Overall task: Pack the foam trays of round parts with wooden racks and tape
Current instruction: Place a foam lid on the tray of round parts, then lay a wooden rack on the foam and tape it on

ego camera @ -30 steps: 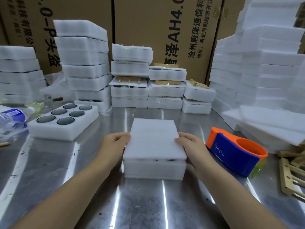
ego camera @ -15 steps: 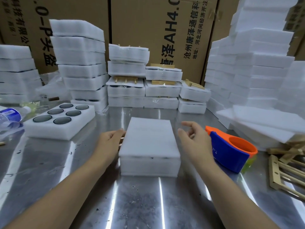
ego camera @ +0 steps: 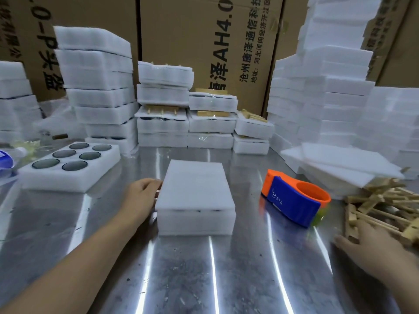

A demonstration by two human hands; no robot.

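A person stands at a shiny metal worktop [ego camera: 181, 279], seen from their own head looking down. In the middle sits a white foam tray [ego camera: 196, 217], closed with a flat foam lid [ego camera: 195, 184]; dark shapes show in the thin gap between the two.

The left hand [ego camera: 140, 196] lies on the worktop at the tray's left side. Its fingers [ego camera: 156, 184] are loosely bent and touch the lid's left edge without gripping it.

The right hand [ego camera: 367, 243] is low at the right edge, blurred, just at the near side of a loose pile of wooden racks [ego camera: 381, 205]. Its fingers look spread and hold nothing visible; whether they touch the wood cannot be told.

Between the tray and the racks, apart from both, an orange and blue tape dispenser [ego camera: 292, 200] rests on the worktop.

To the left is an open foam tray [ego camera: 68, 177] with six dark round parts [ego camera: 64, 153] seated in its holes. Loose foam sheets [ego camera: 340, 164] lie behind the racks. Stacks of taped foam packs [ego camera: 210, 123], some with wood strips showing, line the back, in front of printed cardboard boxes [ego camera: 204, 41].
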